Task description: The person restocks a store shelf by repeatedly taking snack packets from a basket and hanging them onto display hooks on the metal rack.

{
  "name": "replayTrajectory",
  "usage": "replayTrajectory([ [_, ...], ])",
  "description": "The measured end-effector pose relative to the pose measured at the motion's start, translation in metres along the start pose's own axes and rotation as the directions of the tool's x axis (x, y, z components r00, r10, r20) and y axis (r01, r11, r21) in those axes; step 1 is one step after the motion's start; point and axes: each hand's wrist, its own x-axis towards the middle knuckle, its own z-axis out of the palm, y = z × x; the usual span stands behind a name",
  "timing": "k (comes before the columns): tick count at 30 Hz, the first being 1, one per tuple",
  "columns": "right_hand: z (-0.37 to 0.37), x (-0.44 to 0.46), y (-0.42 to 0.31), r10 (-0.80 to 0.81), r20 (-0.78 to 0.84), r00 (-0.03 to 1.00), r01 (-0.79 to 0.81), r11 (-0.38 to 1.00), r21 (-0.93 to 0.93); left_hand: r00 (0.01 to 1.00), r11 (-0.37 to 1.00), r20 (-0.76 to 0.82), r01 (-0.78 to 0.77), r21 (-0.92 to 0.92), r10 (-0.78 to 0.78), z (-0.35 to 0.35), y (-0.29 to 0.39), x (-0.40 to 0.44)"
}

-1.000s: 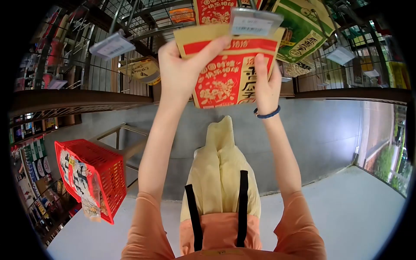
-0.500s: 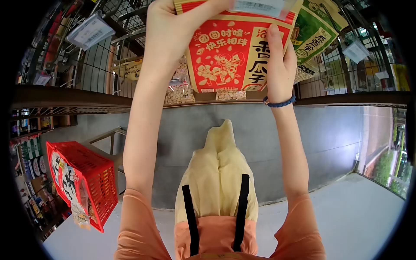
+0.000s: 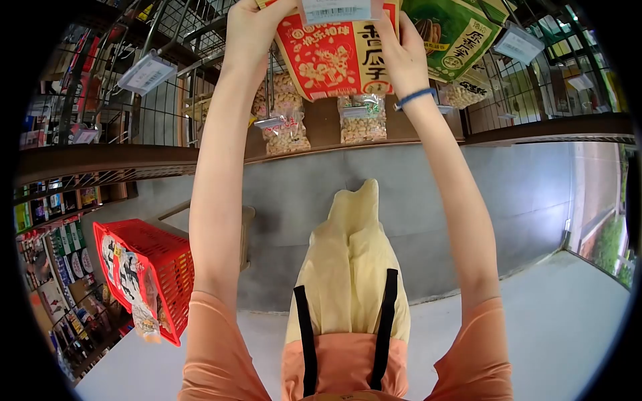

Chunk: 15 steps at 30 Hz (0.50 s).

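Observation:
A red and tan bag of seeds (image 3: 328, 63), printed with Chinese characters and cartoon figures, hangs upright at the rack. My left hand (image 3: 257, 30) is closed on its upper left part, some fingers hidden behind it. At the right edge, my right hand (image 3: 406, 57) pinches the bag, thumb in front. A clear price tag holder (image 3: 341, 11) overlaps the bag's top. Just right of it hangs a green seed bag (image 3: 451, 37), partly behind my right hand. Below are clear packs of nuts, one on the left (image 3: 285, 130) and one in the middle (image 3: 363, 127).
Black wire racks (image 3: 177, 110) with hooks and price tags (image 3: 147, 72) run along both sides. A brown shelf edge (image 3: 114, 160) crosses below. At lower left, a red basket (image 3: 177, 281) holding packets stands before a beige stool (image 3: 247, 234). Stocked shelves line the far left.
The red bag and both hands have moved up and away, toward the rack. The price tag now hangs in front of the bag's top. More of the nut packs shows below.

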Motion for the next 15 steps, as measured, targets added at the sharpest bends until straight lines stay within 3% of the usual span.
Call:
replayTrajectory([
  [2, 0.005, 0.013, -0.002, -0.085, -0.043, 0.995, 0.083, 0.995, -0.053, 0.999, 0.998, -0.016, 0.037, 0.052, -0.036, 0.002, 0.002, 0.004],
  [4, 0.002, 0.02, -0.001, -0.035, 0.022, 0.999, 0.037, 0.994, -0.103, 0.999, 1.0, -0.036, 0.012, -0.029, -0.013, 0.004, 0.001, 0.006],
  [6, 0.005, 0.021, -0.004, -0.023, -0.084, 0.996, 0.006, 0.979, -0.205, 0.998, 1.0, -0.06, 0.016, -0.026, -0.018, 0.005, 0.002, 0.005],
  [7, -0.012, 0.039, 0.047, 0.065, 0.125, 0.99, -0.048, 0.99, -0.133, 0.996, 1.0, -0.083, 0.013, -0.025, -0.015, 0.006, 0.002, 0.005],
  [8, -0.011, 0.037, 0.042, 0.065, 0.12, 0.991, -0.049, 0.99, -0.13, 0.997, 1.0, -0.078, 0.014, -0.022, -0.016, 0.0, -0.003, 0.007],
  [10, -0.009, 0.027, 0.023, 0.06, 0.039, 0.997, -0.052, 0.982, -0.182, 0.992, 0.977, -0.076, -0.087, 0.196, 0.104, -0.015, -0.011, 0.007],
  [11, -0.013, 0.023, 0.011, 0.182, 0.119, 0.976, -0.161, 0.972, -0.172, 0.998, 0.982, -0.064, 0.037, 0.188, -0.026, -0.019, -0.009, 0.004],
  [12, -0.017, 0.019, 0.006, 0.188, 0.115, 0.976, -0.167, 0.971, -0.169, 0.998, 0.981, -0.059, 0.042, 0.191, -0.031, -0.018, -0.005, -0.001],
  [14, -0.024, 0.012, -0.005, 0.415, 0.109, 0.903, -0.369, 0.882, -0.293, 0.982, 0.976, -0.191, 0.037, 0.214, 0.005, -0.014, 0.004, -0.008],
  [15, -0.025, 0.004, -0.022, 0.479, 0.12, 0.869, -0.428, 0.852, -0.303, 0.978, 0.962, -0.178, 0.15, 0.23, -0.11, -0.016, 0.011, -0.014],
])
